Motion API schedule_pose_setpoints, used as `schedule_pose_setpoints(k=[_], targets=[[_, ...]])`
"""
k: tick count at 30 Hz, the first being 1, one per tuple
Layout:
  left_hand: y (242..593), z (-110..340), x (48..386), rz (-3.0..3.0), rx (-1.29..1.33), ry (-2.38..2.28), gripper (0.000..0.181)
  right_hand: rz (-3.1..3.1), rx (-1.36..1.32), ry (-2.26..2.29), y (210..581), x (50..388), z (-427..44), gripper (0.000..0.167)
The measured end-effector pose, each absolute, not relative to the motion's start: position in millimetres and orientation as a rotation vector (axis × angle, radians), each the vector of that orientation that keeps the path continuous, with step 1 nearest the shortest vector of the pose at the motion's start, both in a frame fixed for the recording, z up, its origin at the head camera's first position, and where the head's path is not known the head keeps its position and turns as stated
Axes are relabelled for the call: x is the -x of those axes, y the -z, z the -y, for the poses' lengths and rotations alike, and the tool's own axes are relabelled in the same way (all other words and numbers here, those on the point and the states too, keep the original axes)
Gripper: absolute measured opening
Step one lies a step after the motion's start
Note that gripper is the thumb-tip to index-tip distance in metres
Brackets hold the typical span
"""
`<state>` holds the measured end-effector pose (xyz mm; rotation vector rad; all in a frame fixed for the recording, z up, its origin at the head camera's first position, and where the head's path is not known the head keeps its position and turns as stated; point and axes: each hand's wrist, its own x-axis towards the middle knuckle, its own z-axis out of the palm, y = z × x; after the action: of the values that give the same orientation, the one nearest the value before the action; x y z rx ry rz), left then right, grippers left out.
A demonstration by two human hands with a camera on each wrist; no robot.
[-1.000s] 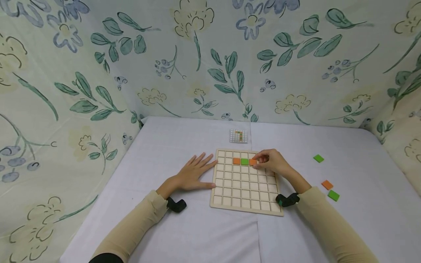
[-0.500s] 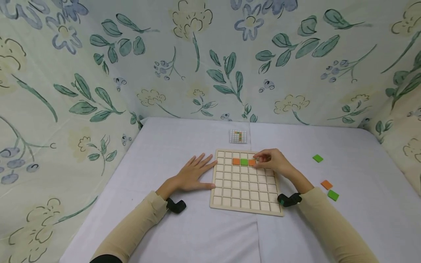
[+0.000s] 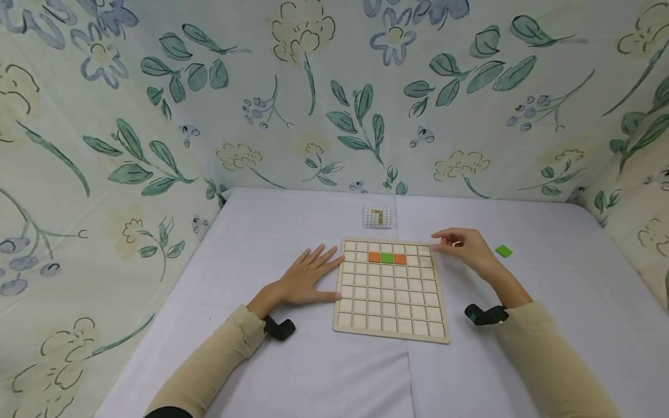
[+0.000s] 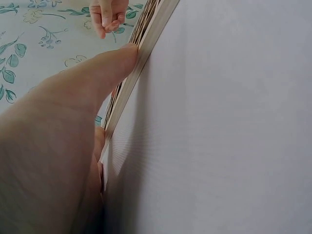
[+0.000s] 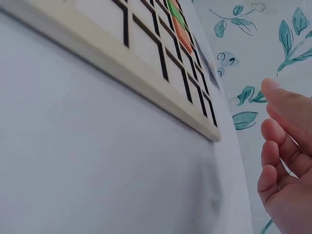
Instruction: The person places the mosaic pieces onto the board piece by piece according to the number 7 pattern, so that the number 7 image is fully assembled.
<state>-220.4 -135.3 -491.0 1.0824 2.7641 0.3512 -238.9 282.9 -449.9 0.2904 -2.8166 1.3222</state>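
A wooden grid board [image 3: 389,293] lies flat, its second row from the top holding an orange tile [image 3: 374,257], a green tile [image 3: 387,258] and another orange tile [image 3: 399,259] side by side. Fingers spread, the left hand [image 3: 308,278] rests at the board's left edge; in the left wrist view its thumb [image 4: 114,66] touches the rim. The right hand [image 3: 467,249] hovers by the board's upper right corner. Its fingers bend loosely with nothing between them, as the right wrist view of the hand [image 5: 287,146] also shows.
Behind the board lies a small card [image 3: 377,217] printed with a coloured grid pattern. One loose green tile [image 3: 504,251] is on the white cloth to the right of the right hand; the right forearm covers the cloth below it. Floral fabric [image 3: 292,116] hangs behind and beside the table.
The right hand has let go of the right-hand orange tile and moved right, off the board. Its arm now covers the loose orange and green tiles seen earlier. The left hand has stayed put.
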Motion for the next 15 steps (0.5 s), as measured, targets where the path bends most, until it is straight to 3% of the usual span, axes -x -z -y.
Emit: schedule_pose_setpoints(k=[15], targets=[[492, 136, 221, -2.766, -1.077, -0.347, 0.094, 2.748, 0.011, -1.263, 456, 225, -351, 0.053]])
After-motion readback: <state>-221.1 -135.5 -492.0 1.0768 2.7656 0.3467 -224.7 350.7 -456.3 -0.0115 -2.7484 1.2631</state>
